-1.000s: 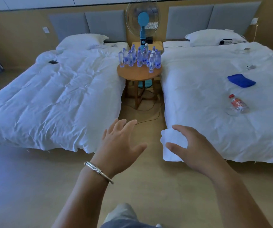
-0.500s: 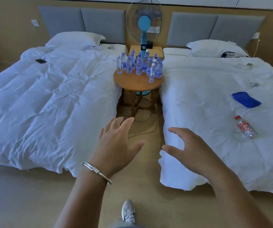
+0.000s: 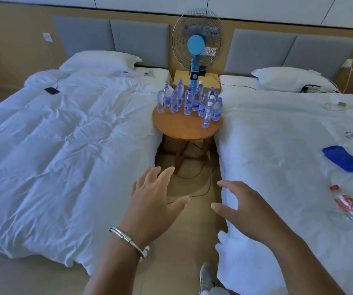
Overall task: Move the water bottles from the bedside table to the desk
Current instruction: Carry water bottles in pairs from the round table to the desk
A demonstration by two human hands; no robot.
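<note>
Rear bottles (image 3: pixel 189 96) overlap, count unclear, labels too small to read. Fan (image 3: pixel 197 42) base hidden behind them. Shoe (image 3: pixel 207 277) cut off by bottom edge. Surface (image 3: pixel 182 128) legs partly hidden by beds (image 3: pixel 65 135).

Bare floor (image 3: pixel 184 241) between 2 beds (image 3: pixel 65 145) leads to the table (image 3: pixel 184 130); its front half lies open.

Head view: water bottles (image 3: pixel 189 102) stand upright, clustered on the far half of the round wooden table (image 3: pixel 184 128) between two white beds. Blue pedestal fan (image 3: pixel 196 43) behind the table. Left hand (image 3: pixel 152 202) and right hand (image 3: pixel 243 206) held out over the floor, fingers spread, holding nothing, well short of the table. Silver bracelet (image 3: pixel 126 240) on left wrist. Red-capped bottle (image 3: pixel 349 206) lies on the right bed near a blue cloth (image 3: pixel 342 157)
</note>
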